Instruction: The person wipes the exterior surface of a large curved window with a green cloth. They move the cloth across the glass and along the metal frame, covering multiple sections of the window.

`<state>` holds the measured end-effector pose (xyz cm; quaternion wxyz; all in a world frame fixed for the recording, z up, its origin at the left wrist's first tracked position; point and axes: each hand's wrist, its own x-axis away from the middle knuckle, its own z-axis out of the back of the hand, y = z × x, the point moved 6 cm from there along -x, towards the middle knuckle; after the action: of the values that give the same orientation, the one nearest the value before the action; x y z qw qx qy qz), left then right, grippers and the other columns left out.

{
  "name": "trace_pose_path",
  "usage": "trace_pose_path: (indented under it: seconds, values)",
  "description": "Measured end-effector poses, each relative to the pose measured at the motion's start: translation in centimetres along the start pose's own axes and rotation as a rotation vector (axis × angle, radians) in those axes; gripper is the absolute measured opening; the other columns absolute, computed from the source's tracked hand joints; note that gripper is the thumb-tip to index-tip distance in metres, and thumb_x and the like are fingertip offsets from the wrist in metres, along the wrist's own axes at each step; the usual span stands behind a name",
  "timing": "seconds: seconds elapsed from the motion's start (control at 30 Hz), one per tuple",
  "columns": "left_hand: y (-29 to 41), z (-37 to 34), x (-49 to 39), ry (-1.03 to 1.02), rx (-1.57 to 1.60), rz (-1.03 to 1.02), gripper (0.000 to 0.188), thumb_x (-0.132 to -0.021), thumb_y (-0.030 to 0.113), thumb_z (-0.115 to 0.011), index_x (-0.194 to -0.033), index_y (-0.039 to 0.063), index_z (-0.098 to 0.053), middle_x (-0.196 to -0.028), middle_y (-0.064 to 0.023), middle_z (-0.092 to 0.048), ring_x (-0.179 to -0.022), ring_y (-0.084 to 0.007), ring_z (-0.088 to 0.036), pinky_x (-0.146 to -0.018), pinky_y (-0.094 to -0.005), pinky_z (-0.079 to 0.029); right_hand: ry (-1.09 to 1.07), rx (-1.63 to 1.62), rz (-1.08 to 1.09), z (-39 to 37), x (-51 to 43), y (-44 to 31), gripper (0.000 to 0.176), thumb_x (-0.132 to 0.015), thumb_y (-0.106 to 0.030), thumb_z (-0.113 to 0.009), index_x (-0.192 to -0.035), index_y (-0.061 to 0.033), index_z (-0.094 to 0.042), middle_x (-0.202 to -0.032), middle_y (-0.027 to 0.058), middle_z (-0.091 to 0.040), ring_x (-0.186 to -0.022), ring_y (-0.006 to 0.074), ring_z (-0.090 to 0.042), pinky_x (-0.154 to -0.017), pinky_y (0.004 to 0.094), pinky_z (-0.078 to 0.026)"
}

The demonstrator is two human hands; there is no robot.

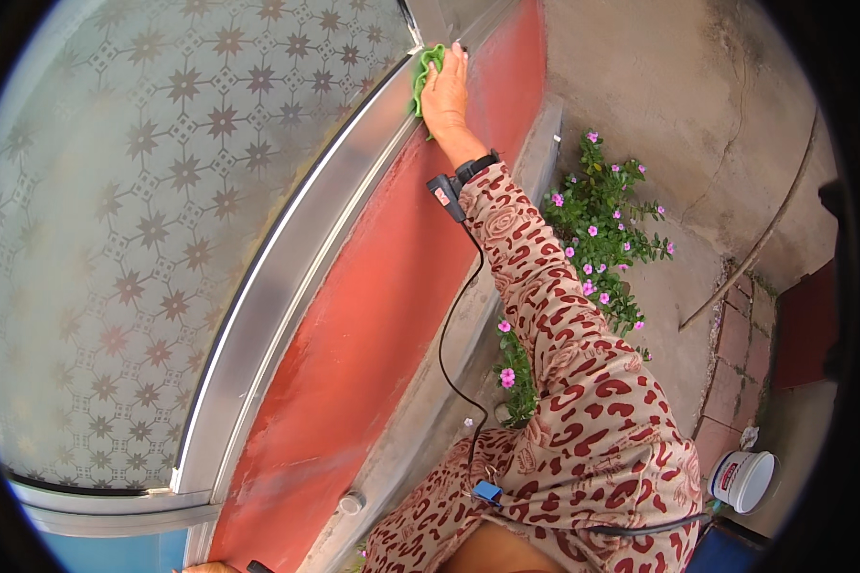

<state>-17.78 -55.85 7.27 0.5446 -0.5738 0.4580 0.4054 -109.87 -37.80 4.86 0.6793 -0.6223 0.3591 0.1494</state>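
Observation:
My right hand (446,93) presses a bunched green cloth (421,82) against the silver metal frame (287,236) of a window, close to the frame's upper corner. Frosted glass (186,172) with a star pattern fills that frame. Directly beside it runs a red painted ledge (351,308), which my right forearm crosses. A dark strap with a small black device (447,197) sits on the right wrist, and a black cable (444,344) trails from it. Only a sliver of my left hand (211,568) shows at the bottom edge, by the ledge's near end; its fingers are hidden.
Beneath my right arm grows a leafy plant with pink flowers (602,236). A long thin stick or hose (760,251) lies on the concrete ground (659,79). At the lower right are a white plastic bucket (744,480) and brick paving (732,365). A round cap (351,503) sits below the ledge.

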Motion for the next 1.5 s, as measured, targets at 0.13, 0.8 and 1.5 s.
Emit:
trace_pose_path:
  seconds: [0.13,0.8,1.5]
  values:
    - [0.0,-0.1,0.8,0.119,-0.007,-0.150,0.027,-0.101,0.021,-0.037,-0.098,0.000,-0.055,-0.100,-0.0181,-0.059,-0.095,-0.0378,-0.057,-0.084,-0.0517,-0.045,-0.051,-0.096,0.113,1.1,6.2,-5.4,0.036,-0.092,-0.010,-0.050,-0.127,-0.0029,-0.040,-0.146,0.0215,-0.030,-0.136,0.0414,-0.026,-0.110,0.0423,-0.029]
    - [2.4,2.7,3.9,-0.147,0.195,0.277,0.047,-0.093,0.039,-0.053,-0.120,0.000,-0.054,-0.130,-0.0229,-0.048,-0.120,-0.0358,-0.046,-0.096,-0.0490,-0.038,-1.206,-0.521,-0.265,15.2,33.8,-18.7,0.028,-0.096,-0.017,-0.048,-0.120,-0.0040,-0.052,-0.107,0.0128,-0.062,-0.097,0.0247,-0.062,-0.084,0.0341,-0.049]
    - [28.5,15.8,12.2,-1.756,1.931,1.700,0.035,-0.094,0.025,-0.058,-0.120,0.001,-0.057,-0.103,-0.0044,-0.064,-0.087,-0.0131,-0.062,-0.076,-0.0244,-0.051,-1.922,-0.658,-0.408,17.6,45.5,-22.7,0.046,-0.091,-0.022,-0.062,-0.130,-0.0040,-0.048,-0.129,0.0107,-0.051,-0.118,0.0202,-0.049,-0.098,0.0326,-0.040]
